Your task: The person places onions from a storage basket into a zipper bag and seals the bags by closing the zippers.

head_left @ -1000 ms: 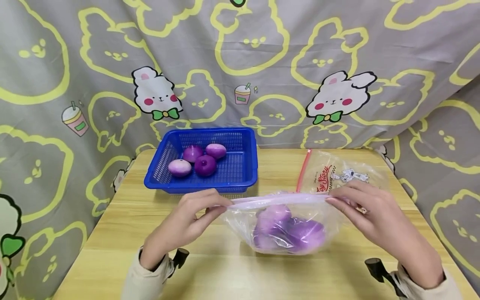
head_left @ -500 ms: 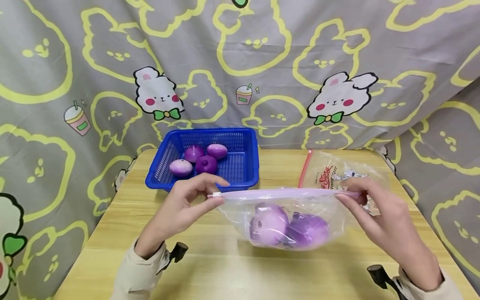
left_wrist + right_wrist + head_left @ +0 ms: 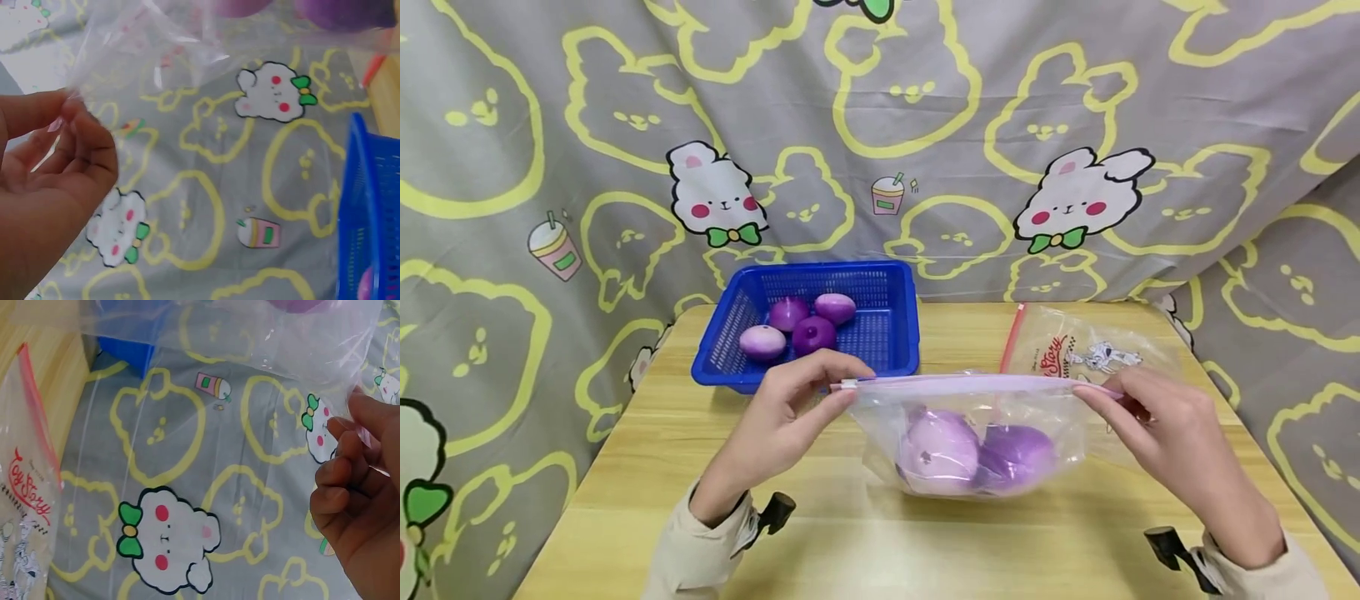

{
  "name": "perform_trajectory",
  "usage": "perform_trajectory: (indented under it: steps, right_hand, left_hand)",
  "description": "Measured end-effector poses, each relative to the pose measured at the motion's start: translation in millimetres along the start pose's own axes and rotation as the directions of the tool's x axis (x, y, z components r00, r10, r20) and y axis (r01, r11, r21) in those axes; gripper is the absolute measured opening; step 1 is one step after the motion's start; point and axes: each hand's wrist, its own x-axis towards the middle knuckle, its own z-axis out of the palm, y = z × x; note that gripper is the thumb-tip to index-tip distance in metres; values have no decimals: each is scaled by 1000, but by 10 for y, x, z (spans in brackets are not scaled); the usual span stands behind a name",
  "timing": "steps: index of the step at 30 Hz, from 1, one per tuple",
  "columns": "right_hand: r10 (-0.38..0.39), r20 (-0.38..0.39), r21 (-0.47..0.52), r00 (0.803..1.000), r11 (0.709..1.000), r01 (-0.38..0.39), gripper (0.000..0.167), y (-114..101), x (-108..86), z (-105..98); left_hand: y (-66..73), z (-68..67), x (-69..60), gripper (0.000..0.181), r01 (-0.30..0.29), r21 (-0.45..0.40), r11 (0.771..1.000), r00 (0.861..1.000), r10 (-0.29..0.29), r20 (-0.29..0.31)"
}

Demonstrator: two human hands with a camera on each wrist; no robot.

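A clear zip bag [image 3: 880, 442] with a pale purple top strip hangs between my two hands, above the table. Inside it lie purple onions [image 3: 940, 450], one paler and one darker [image 3: 1018, 458]. My left hand [image 3: 782, 417] pinches the left end of the strip, where a small white slider [image 3: 848, 384] shows. At the other end, my right hand [image 3: 1165, 433] pinches the strip between thumb and fingers. Both wrist views show the pinched corners, with the left hand [image 3: 62, 144] and right hand [image 3: 356, 481] curled.
Behind the left hand stands a blue plastic basket [image 3: 887, 342] with several purple onions [image 3: 763, 342] in it. A second clear bag [image 3: 1075, 342] with a red strip and printed lettering lies at the back right of the wooden table [image 3: 850, 550]. A patterned curtain [image 3: 955, 108] rises behind.
The bag's top strip has been pulled straight and the onions inside have shifted. My left hand moved slightly up, then right; the slider came into view at its fingers. The right hand keeps its grip.
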Motion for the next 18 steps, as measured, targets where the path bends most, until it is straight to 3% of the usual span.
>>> perform_trajectory:
  steps: [6,14,18]
  right_hand:
    - [42,-9,53,999,998,-41,39,45,-46,-29]
    - [91,-24,27,996,996,-91,34,112,-72,-42]
    - [110,-13,-4,994,994,-110,30,176,-120,-32]
  left_hand:
    - [83,59,59,32,4,46,999,1000,-5,25]
    - [30,169,47,44,-16,34,999,1000,15,15]
    - [-24,248,60,35,13,27,1000,1000,-13,-18]
